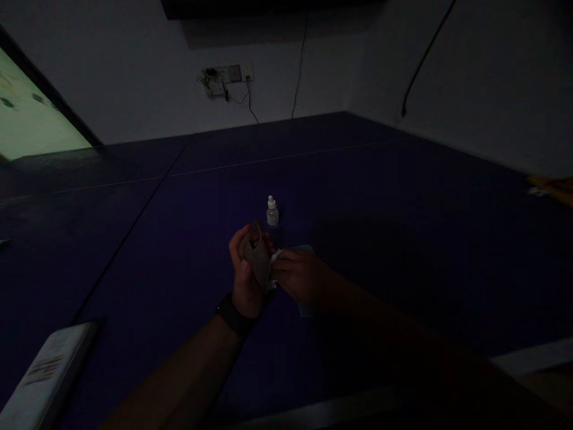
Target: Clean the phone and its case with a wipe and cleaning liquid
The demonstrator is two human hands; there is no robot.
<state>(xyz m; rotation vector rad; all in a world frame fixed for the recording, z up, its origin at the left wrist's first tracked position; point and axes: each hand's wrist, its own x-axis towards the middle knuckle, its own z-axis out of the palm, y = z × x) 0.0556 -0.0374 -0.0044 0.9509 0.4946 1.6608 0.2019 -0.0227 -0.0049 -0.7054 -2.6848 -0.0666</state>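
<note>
My left hand (245,272) is wrapped round a small brown-grey pouch-like item (258,260) with a notched opening at its top; the dim light hides its exact kind. A black watch (234,316) circles my left wrist. Fingers together, my right hand (298,273) presses a white tissue or cloth (273,285) against the item's right side. Just beyond the hands, a small clear bottle (272,216) with a white dropper-like cap stands upright. Partly covered by my right hand, a pale flat rectangular thing (306,310) lies on the dark blue-purple surface (188,239).
At the lower left lies a long white box (49,370) with markings. Wall sockets (228,74) with plugs and cables are on the far wall, under a dark panel's edge (277,7). An orange-brown thing (555,188) sits at the right edge.
</note>
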